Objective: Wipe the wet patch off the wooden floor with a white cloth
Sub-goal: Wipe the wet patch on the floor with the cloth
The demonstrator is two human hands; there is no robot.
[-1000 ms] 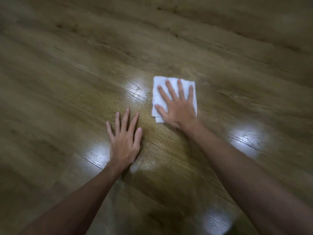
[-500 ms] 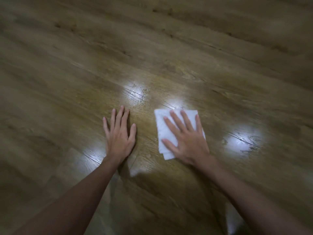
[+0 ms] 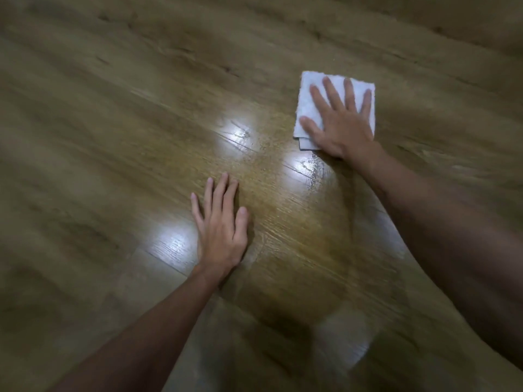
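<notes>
A folded white cloth (image 3: 307, 106) lies flat on the wooden floor (image 3: 113, 123) at the upper right. My right hand (image 3: 339, 120) presses down on it with straight, spread fingers and covers most of it. A wet, glistening patch (image 3: 314, 168) shows on the boards just below the cloth, with small droplets along a plank seam. My left hand (image 3: 220, 224) rests flat on the floor nearer to me, fingers straight and close together, to the lower left of the wet patch.
Bright light reflections sit on the boards at the centre (image 3: 235, 134) and beside my left hand (image 3: 169, 244). Only brown planks fill the rest of the view, blurred toward the edges.
My right hand has pushed the cloth away from me and to the right, after pulling it close half a second ago. My left hand has stayed flat in place.
</notes>
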